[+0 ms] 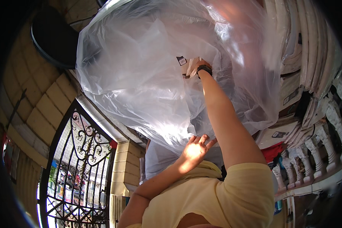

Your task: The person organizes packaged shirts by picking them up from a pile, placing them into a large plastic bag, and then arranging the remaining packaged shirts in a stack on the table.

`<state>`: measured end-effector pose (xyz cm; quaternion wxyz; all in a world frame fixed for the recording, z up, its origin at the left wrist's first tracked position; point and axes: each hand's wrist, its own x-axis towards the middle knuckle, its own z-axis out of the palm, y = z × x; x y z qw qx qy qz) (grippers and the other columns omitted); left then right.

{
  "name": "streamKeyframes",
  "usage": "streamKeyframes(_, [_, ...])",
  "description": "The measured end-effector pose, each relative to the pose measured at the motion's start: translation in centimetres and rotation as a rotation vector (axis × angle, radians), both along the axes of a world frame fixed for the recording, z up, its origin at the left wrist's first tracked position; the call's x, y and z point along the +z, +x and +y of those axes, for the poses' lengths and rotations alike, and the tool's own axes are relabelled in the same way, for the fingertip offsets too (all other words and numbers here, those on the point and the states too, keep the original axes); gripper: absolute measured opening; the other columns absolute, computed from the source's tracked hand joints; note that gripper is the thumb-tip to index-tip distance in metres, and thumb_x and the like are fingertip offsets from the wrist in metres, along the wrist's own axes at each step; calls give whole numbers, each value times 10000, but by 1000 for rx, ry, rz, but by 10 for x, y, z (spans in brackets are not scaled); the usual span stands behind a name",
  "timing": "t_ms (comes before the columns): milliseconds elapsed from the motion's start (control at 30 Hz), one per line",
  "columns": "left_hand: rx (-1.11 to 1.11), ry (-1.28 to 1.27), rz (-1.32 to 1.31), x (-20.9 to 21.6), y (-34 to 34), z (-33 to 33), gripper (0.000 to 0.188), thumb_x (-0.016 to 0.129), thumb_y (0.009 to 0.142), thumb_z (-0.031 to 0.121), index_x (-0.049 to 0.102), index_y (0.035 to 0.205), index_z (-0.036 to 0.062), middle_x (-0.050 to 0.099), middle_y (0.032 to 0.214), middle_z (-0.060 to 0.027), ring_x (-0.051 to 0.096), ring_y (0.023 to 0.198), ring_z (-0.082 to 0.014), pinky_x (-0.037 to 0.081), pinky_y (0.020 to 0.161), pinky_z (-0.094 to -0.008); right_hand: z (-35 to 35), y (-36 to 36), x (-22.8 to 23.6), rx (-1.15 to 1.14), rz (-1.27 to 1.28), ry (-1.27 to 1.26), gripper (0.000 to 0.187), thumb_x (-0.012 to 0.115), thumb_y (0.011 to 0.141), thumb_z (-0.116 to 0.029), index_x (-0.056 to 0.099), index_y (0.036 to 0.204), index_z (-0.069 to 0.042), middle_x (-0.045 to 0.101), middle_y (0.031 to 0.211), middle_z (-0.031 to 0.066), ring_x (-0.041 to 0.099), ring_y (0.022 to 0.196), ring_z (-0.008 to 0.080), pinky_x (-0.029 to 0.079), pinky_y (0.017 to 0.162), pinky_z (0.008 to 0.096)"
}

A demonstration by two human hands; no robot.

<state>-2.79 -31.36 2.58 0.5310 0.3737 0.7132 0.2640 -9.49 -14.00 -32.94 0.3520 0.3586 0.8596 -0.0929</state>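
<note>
A large clear plastic bag [140,76] spreads open in front of me, its film crumpled and catching the sunlight. My right arm reaches far into it, with a dark band on the wrist. Deep in the bag, my right hand [203,65] grips a flat pale packet [193,67]; its fingers are partly hidden. A small label with a dark edge [181,60] shows beside that packet. Close to my body, my left hand [195,152] lies at the bag's near edge, fingers apart and loosely bent, with nothing visible in it.
Stacks of flat, plastic-wrapped packets [311,49] rise on the right, above a white balustrade [319,146]. Red cloth [273,151] lies near them. A black wrought-iron gate [83,163] stands at the lower left, beside tiled walls. A dark rounded seat [55,36] is at the upper left.
</note>
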Motion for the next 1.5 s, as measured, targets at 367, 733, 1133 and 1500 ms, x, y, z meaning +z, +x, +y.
streamKeyframes(367, [975, 181, -83, 36, -98, 12, 326, 522, 927, 42, 449, 1240, -13, 448, 1327, -194, 498, 1200, -285, 417, 1016, -377, -41, -35, 180, -152, 74, -303, 346, 494, 888, -303, 715, 956, -46, 681, 994, 188, 658, 941, 355, 522, 843, 437])
streamKeyframes(733, [1168, -192, -188, 35, -216, -33, 583, 681, 825, 378, 556, 1145, -94, 649, 1038, -180, 630, 906, -238, 482, 798, -317, -120, -86, 432, 284, 315, -432, 289, 529, 862, -304, 701, 984, -105, 701, 903, 147, 689, 851, 287, 539, 699, 407])
streamKeyframes(1133, [1187, 719, -510, 244, -208, -82, 234, 607, 912, 151, 631, 1090, 2, 681, 1015, -67, 644, 872, -131, 493, 798, -273, -12, -33, 599, -19, 1402, -768, 769, 815, 723, -310, 391, 1275, 18, 489, 1205, 170, 502, 1098, 257, 432, 918, 379])
streamKeyframes(1500, [1091, 618, -522, 256, -213, -40, 198, 600, 914, 174, 656, 1023, 18, 685, 897, -40, 640, 772, -92, 505, 683, -244, 16, 15, 590, -496, 1153, -1377, 474, 715, 837, -84, 493, 1252, -20, 620, 1103, 32, 592, 977, 105, 504, 839, 272])
